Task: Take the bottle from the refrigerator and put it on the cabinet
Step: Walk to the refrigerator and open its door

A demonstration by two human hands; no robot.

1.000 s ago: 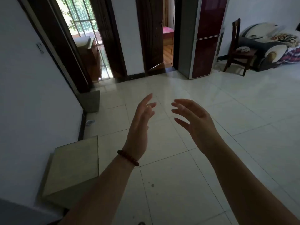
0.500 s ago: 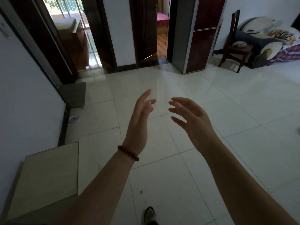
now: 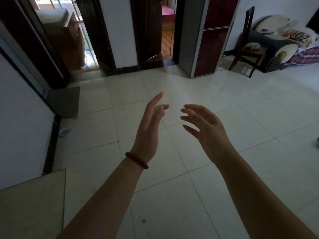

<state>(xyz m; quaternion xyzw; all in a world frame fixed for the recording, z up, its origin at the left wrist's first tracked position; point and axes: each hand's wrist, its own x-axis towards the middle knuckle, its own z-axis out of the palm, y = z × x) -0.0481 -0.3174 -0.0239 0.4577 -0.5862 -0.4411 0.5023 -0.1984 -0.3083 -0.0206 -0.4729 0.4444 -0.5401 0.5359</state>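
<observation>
Pale wood showed at the lower left, where the top of a low cabinet [image 3: 32,204] lay well to the left of and below the left hand [image 3: 148,130], with nothing seen standing on the part in view. A dark doormat [image 3: 63,100] was seen on the tiled floor [image 3: 241,118] farther off, left of the left fingers [image 3: 158,107]. The left hand, a beaded bracelet [image 3: 137,160] at its wrist, was held out with the fingers loosely extended and empty. Just beside it, apart and not touching, the right hand [image 3: 209,133] was held with its fingers [image 3: 189,112] spread and slightly curled, nothing gripped. Beyond and to the right of the right fingertips, well apart across open floor, the refrigerator [image 3: 209,37] stood with both dark red doors closed; the bottle was not visible and was judged to be inside. A wooden chair [image 3: 246,42] and a sofa [image 3: 279,40] were seen farther right. The step in hand was judged to be the approach to the refrigerator. It would be done well if the door were squarely faced before any reach, one hand were given to the door edge while the other was kept free for the bottle, and the door were swung wide enough for the shelves to be seen. The way back to the cabinet would best be kept in mind.
</observation>
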